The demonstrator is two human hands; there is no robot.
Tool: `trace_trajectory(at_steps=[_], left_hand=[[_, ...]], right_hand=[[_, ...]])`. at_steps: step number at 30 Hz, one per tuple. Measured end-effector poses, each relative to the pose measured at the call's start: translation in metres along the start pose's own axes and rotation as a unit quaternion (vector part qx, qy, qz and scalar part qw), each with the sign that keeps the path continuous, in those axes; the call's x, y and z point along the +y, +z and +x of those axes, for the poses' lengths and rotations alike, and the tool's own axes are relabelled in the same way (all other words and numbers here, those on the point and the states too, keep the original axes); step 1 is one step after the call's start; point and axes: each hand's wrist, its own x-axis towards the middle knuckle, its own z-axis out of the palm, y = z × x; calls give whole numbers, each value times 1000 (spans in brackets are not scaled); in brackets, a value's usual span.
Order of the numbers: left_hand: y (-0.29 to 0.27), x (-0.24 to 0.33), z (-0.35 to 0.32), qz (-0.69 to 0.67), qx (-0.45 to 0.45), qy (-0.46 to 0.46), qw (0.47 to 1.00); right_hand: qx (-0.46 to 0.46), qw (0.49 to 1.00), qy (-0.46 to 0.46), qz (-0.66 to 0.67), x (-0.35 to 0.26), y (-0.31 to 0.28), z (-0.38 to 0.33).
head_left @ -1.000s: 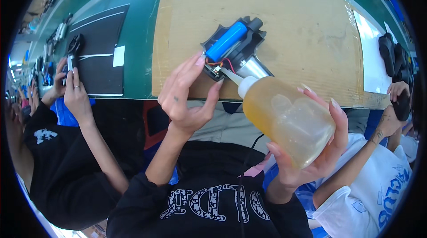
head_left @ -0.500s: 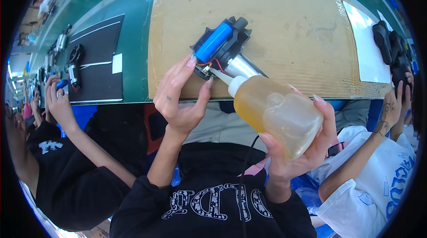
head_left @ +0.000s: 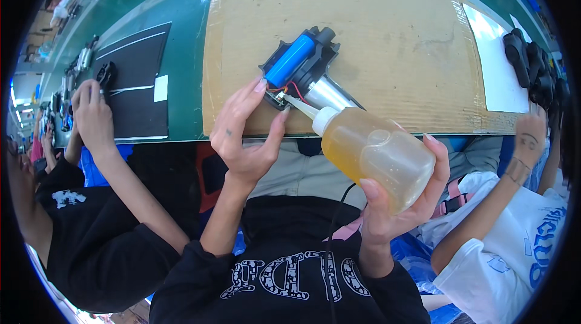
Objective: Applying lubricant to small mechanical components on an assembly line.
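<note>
Green workbench (head_left: 189, 52): is stretching ahead of both hands, its near edge passing behind the left one.
Cardboard sheet (head_left: 393, 52): is covering the bench straight in front of the hands.
Black housing (head_left: 318, 65): is lying open on the cardboard, just beyond the left hand's fingertips and ahead and to the left of the right hand.
Blue cylinder (head_left: 290, 62): is resting in the housing, its lower end near the left index fingertip.
Silver tube (head_left: 328, 94): is slanting from the housing toward the bottle's neck.
Red wire (head_left: 296, 89): is curving between cylinder and tube, just past the left thumb.
Left hand (head_left: 245, 130): is pinching the housing's near end, index finger on one side, thumb on the other.
Right hand (head_left: 396, 224): is wrapping thumb and fingers around the squeeze bottle (head_left: 375, 148), which is tilting neck-down with yellow liquid inside.
Pale nozzle (head_left: 302, 108): is pointing in between the left thumb and index finger; whether its tip is touching the parts, I cannot tell.
Black mat (head_left: 142, 106): is lying left of the left hand, a co-worker's hand (head_left: 94, 115) bending over its edge, its grip unclear.
Black parts (head_left: 532, 61): are sitting far right, beyond the right hand, beside a white sheet (head_left: 493, 58).
</note>
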Motion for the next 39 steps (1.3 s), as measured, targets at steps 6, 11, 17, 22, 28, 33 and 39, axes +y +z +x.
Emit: trace_trajectory(at_steps=[6,11,17,22,28,33,39], left_hand=[[1,1,1,0,3,1,1000],[3,0,1,-5,9,2,1000],[3,0,1,-7,13,0,1000],[-2,4,6,-6,-4,-13,1000],[-11,18,22,-52,-29,-113,992],[-23,3,34,-26,-90,-24,995],[-25,3,40,-30,-98,-21,995]], right_hand=[[-48,999,-9,6,1,-9,0],[-27,999,10,38,0,-8,-4],[39,995,30,88,-8,0,0],[1,1000,1,7,-9,1,8],[-88,989,-50,-107,-26,9,36],[-136,979,-23,-153,-51,17,68],[-63,988,94,-106,-45,20,79]])
